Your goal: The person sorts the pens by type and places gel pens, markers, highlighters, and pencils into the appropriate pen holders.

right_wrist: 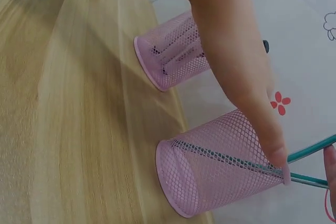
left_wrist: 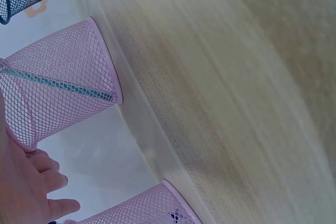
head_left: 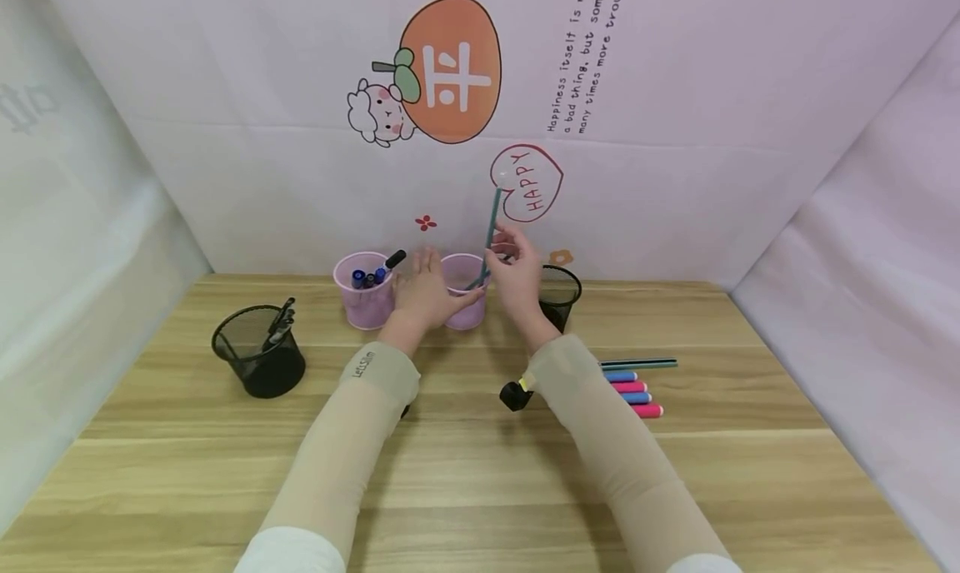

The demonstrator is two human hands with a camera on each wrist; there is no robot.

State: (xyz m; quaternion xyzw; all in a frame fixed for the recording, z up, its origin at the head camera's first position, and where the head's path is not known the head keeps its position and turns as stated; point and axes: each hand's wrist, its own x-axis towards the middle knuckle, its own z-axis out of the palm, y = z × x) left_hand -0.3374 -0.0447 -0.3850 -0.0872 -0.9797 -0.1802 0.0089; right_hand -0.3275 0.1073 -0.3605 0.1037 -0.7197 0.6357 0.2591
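Observation:
My right hand (head_left: 515,277) pinches a slim green pencil (head_left: 492,219), held steeply over the right-hand pink mesh cup (head_left: 465,313). Another green pencil (right_wrist: 226,158) leans inside that cup, showing through the mesh in the right wrist view. My left hand (head_left: 426,294) is against the cup's left side, its thumb laid across the rim and its other fingers extended away from the cup. In the left wrist view those fingers (left_wrist: 50,179) are apart from the mesh. Left of this hand stands a second pink mesh cup (head_left: 367,308) with several blue and black pens.
A black mesh cup (head_left: 273,373) with dark pens stands at far left; another black mesh cup (head_left: 562,294) is behind my right wrist. Green pencils (head_left: 639,363) and several pink and blue markers (head_left: 637,387) lie at right. A black object (head_left: 515,396) sits by the right sleeve.

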